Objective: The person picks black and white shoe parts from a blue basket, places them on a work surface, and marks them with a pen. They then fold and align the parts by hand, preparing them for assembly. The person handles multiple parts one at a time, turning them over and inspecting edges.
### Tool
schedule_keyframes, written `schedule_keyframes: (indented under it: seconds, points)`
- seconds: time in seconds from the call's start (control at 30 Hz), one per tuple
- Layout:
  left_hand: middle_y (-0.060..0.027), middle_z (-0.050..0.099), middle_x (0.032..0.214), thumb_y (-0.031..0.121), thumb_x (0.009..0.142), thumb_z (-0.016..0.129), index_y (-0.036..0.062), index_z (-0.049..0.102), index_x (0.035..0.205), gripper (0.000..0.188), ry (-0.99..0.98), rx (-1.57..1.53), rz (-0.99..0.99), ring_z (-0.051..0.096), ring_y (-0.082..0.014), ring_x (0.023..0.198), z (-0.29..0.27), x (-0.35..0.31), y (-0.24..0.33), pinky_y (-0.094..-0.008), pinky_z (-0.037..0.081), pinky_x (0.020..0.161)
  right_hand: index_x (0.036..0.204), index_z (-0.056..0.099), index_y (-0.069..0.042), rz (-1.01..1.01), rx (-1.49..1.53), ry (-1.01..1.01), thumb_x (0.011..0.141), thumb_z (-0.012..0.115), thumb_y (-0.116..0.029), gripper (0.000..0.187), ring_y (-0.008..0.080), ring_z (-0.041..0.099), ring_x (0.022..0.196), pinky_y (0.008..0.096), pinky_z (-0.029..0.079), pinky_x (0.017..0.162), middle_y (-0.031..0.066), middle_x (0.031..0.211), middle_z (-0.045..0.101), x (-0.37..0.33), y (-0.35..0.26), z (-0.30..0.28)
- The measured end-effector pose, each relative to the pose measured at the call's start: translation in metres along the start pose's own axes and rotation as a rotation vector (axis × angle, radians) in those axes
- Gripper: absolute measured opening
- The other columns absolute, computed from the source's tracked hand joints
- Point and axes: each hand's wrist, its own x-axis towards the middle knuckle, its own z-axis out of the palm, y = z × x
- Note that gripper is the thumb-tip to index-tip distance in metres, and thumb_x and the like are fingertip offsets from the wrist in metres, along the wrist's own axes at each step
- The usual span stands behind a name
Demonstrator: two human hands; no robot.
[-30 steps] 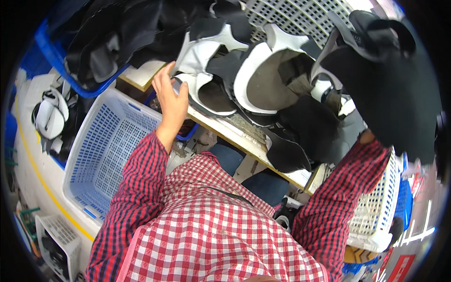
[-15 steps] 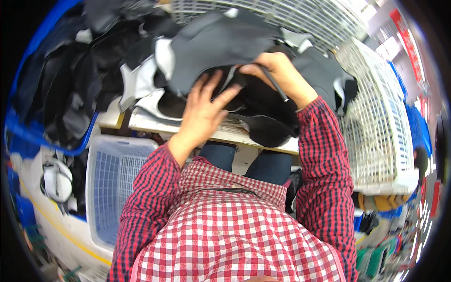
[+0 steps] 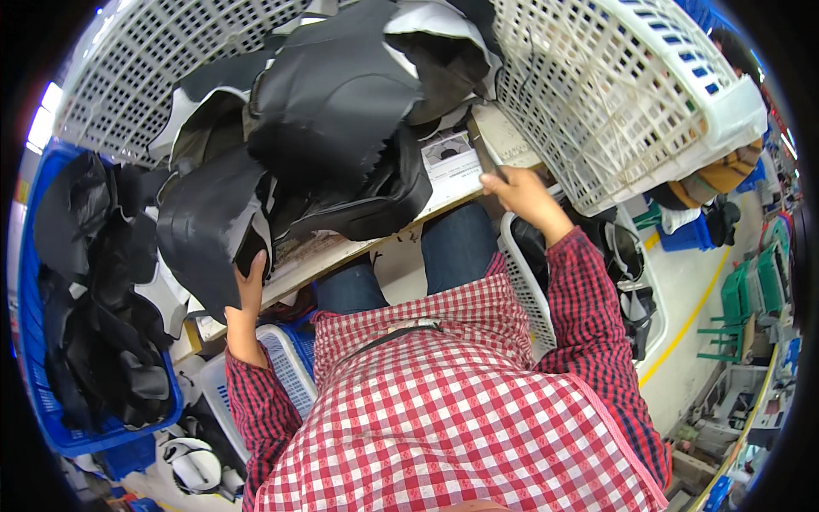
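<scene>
My left hand (image 3: 247, 294) grips the lower edge of a black leather-like piece (image 3: 209, 226) at the left end of the table; some of its fingers are hidden behind the material. At the table's right, my right hand (image 3: 527, 200) is closed on a thin dark pen-shaped tool (image 3: 483, 156), whose tip points away from me. Between the hands lies a heap of curved black pieces (image 3: 337, 102) with pale backing, some with jagged edges. A printed sheet (image 3: 452, 166) lies flat on the table just left of the tool.
White lattice baskets stand behind the heap (image 3: 111, 102) and at the right (image 3: 614, 102). A blue crate (image 3: 102, 439) full of black pieces is at the left. Below the table (image 3: 341, 254) are a pale basket (image 3: 286, 358) and another basket (image 3: 529, 294) near my legs.
The view has shifted. My left hand has left the heap's middle and now grips a piece farther left. My right hand has drawn away from the pieces, still holding the tool.
</scene>
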Motion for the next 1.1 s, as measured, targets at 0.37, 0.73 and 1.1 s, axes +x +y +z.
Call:
schedule_keyframes:
  seconds: [0.37, 0.73, 1.1]
  points:
    - [-0.0233, 0.063, 0.136, 0.025, 0.096, 0.072, -0.0062, 0.060, 0.135, 0.051, 0.361, -0.027, -0.052, 0.059, -0.0349, 0.128, 0.012, 0.042, -0.023, -0.0408, 0.045, 0.109, 0.138, 0.055, 0.007, -0.291, -0.094, 0.047, 0.097, 0.060, -0.013, 0.046, 0.0449, 0.056, 0.128, 0.0458, 0.045, 0.110, 0.0311, 0.135, 0.060, 0.094, 0.023, 0.102]
    - [-0.0214, 0.056, 0.144, 0.027, 0.101, 0.064, 0.0056, 0.050, 0.145, 0.050, 0.487, -0.273, 0.019, 0.058, -0.0332, 0.130, -0.078, 0.146, 0.027, -0.0423, 0.042, 0.114, 0.123, 0.068, -0.002, -0.426, 0.241, 0.379, 0.104, 0.056, -0.008, 0.023, 0.0314, 0.070, 0.112, 0.0355, 0.053, 0.098, 0.0163, 0.117, 0.073, 0.082, 0.032, 0.095]
    - [-0.0195, 0.049, 0.152, 0.028, 0.107, 0.055, 0.0174, 0.040, 0.155, 0.052, 0.755, -1.182, 0.141, 0.058, -0.0315, 0.132, -0.157, 0.001, 0.094, -0.0438, 0.039, 0.120, 0.115, 0.066, 0.001, -0.330, 0.633, 0.249, 0.106, 0.059, -0.007, 0.015, 0.0174, 0.067, 0.105, 0.0321, 0.052, 0.096, 0.0084, 0.112, 0.071, 0.072, 0.060, 0.082]
